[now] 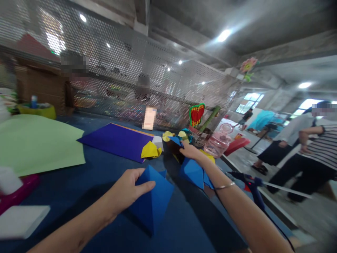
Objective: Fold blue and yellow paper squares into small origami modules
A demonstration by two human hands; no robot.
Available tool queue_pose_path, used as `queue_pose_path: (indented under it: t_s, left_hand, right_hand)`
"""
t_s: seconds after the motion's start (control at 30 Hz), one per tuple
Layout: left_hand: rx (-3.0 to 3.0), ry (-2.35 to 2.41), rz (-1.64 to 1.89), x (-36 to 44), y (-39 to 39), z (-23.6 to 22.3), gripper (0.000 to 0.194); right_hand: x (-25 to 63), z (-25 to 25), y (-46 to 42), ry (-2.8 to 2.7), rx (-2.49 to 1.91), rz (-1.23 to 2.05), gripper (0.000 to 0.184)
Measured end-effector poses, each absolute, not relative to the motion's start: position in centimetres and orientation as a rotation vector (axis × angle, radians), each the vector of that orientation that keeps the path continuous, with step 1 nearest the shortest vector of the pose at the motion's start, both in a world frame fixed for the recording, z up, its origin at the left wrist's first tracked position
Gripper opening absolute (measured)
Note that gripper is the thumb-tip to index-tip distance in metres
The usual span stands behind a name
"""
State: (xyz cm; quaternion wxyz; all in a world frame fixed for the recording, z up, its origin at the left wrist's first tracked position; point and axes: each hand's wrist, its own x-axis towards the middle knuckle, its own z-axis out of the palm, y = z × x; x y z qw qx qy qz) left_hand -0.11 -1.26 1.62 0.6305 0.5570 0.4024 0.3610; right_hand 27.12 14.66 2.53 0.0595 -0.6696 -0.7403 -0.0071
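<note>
My left hand [134, 186] grips a folded blue paper shape [155, 203] with a raised crease, its thumb lying on the front face. Farther off to the right, my right hand [189, 150] reaches across the table with its fingers closed at a small blue pointed piece [176, 141]; whether that is paper I cannot make out. Beneath my right forearm lies another folded blue paper [193, 172]. Between the hands and the back wall sits a crumpled yellow paper [150, 150], next to a stack of purple sheets [118, 140].
A blue glue gun [250, 182] with a white stick lies by the table's right edge. Behind it stand a pink clear jar [217, 143] and a red heart decoration [197, 115]. Light green sheets [39, 144] cover the left side. People [316, 147] stand at right.
</note>
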Motion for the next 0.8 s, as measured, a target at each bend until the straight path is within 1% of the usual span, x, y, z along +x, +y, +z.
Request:
queue_pose_path:
  t_s: [0.17, 0.2, 0.23, 0.3, 0.47, 0.57, 0.67, 0.8]
  left_hand:
    - [1.292, 0.940, 0.826, -0.1, -1.2, 1.6, 0.022]
    - [1.297, 0.944, 0.824, -0.1, -1.2, 1.6, 0.022]
    - [1.302, 0.944, 0.820, -0.1, -1.2, 1.6, 0.023]
    - [1.306, 0.937, 0.812, -0.1, -1.1, 1.6, 0.023]
    - [1.300, 0.920, 0.812, -0.1, -1.1, 1.7, 0.025]
    - [1.308, 0.928, 0.820, -0.1, -1.1, 1.8, 0.023]
    - [1.308, 0.926, 0.814, -0.1, -1.2, 1.8, 0.021]
    - [1.316, 0.931, 0.810, -0.1, -1.2, 1.7, 0.022]
  right_hand:
    - [25.0, 1.0, 14.5, -2.280, -2.164, 0.069, 0.092]
    - [24.7, 1.0, 14.6, -2.273, -2.190, 0.071, 0.099]
    - [24.5, 1.0, 14.8, -2.268, -2.211, 0.067, 0.102]
    - [24.3, 1.3, 15.2, -2.265, -2.237, 0.050, 0.096]
    - [24.5, 1.8, 15.8, -2.270, -2.257, -0.017, 0.056]
    - [25.2, 2.4, 16.0, -2.261, -2.258, -0.018, 0.037]
    - [26.1, 3.3, 16.3, -2.251, -2.232, 0.026, 0.031]
    - [26.7, 4.6, 16.1, -2.234, -2.144, 0.071, 0.034]
